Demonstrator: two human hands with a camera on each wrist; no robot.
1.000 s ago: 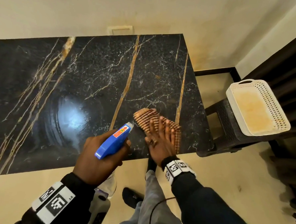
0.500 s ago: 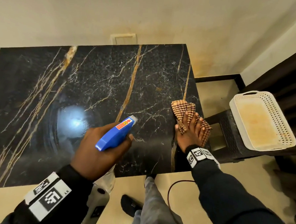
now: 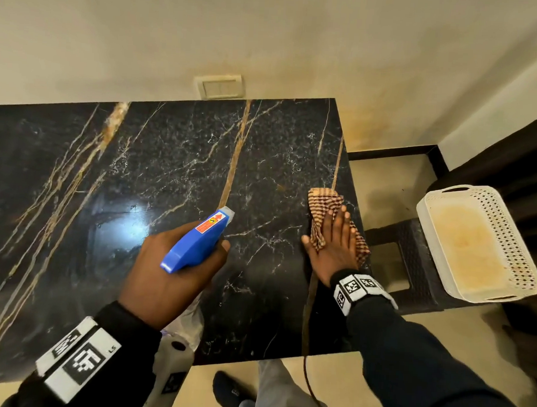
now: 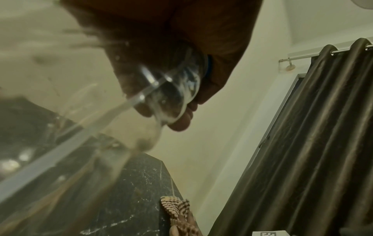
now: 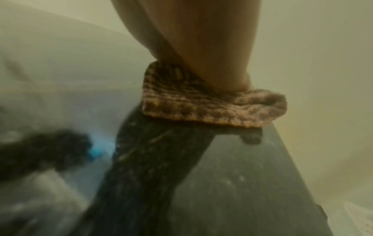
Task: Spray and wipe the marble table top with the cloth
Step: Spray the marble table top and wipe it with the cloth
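The black marble table top (image 3: 175, 167) with gold and white veins fills the head view. My right hand (image 3: 336, 241) lies flat with straight fingers on a brown checked cloth (image 3: 321, 203), pressing it onto the table near the right edge. The cloth (image 5: 201, 105) shows under the palm in the right wrist view. My left hand (image 3: 177, 260) grips a spray bottle by its blue head (image 3: 197, 240), nozzle pointing over the table's middle. In the left wrist view the clear bottle neck (image 4: 177, 89) sits inside my curled fingers, and the cloth (image 4: 175, 207) lies far off.
A white perforated basket (image 3: 476, 242) sits on a dark stool (image 3: 410, 260) right of the table. A cream wall with a switch plate (image 3: 220, 87) runs behind the table. A dark curtain (image 4: 302, 143) hangs at the right. My legs and a shoe (image 3: 229, 391) stand at the near edge.
My right hand has slid the cloth from the near middle of the table to the right edge and a little farther away. The left hand keeps holding the spray bottle.
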